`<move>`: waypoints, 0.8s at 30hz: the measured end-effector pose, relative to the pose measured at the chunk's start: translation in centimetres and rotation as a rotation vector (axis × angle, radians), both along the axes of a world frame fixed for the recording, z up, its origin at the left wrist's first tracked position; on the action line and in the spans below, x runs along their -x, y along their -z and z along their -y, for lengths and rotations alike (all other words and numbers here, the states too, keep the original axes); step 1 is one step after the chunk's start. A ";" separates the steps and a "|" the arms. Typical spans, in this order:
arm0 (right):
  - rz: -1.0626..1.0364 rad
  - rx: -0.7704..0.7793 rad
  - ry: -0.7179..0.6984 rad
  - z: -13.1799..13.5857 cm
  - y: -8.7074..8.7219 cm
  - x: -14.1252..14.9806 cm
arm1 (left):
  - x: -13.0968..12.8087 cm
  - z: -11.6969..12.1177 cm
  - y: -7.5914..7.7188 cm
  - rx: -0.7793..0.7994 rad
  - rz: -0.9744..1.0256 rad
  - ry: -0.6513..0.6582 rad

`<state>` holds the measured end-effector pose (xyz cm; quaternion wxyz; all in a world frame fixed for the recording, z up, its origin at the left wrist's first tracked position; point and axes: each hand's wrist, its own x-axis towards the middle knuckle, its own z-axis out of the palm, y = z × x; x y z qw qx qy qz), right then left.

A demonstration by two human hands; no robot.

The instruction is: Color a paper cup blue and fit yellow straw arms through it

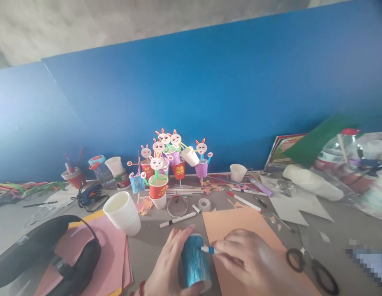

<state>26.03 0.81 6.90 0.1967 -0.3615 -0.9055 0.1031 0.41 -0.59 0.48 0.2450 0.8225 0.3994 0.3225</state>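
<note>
My left hand (170,263) is wrapped round a paper cup (195,263) lying on its side, its outer wall streaked with blue colour. From the right, my right hand (243,261) grips a blue marker (209,249), whose tip touches the upper part of the cup's wall. Beneath my right hand lies an orange paper sheet (240,222). Just beyond the cup, a black-banded white marker (177,220) and a small cap (196,208) rest on the table.
Rabbit-faced cup figures (158,187) stand by the blue partition (209,90). At left are stacked white cups (123,213), a black headset-like object (49,255) and pink paper (113,246). Scissors (311,263), a tape roll (204,204) and a red marker (244,201) lie rightward.
</note>
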 end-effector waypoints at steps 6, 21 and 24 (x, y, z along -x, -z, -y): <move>0.017 0.019 -0.003 0.1 0.0 0.0 | 0.1 -0.1 0.4 0.002 -0.016 -0.014; -0.073 0.001 0.069 -0.2 0.7 -0.3 | 0.0 -0.1 -0.1 0.031 0.050 0.024; -0.090 0.020 0.013 0.0 0.2 -0.1 | 0.1 -0.2 -0.3 0.033 0.076 0.027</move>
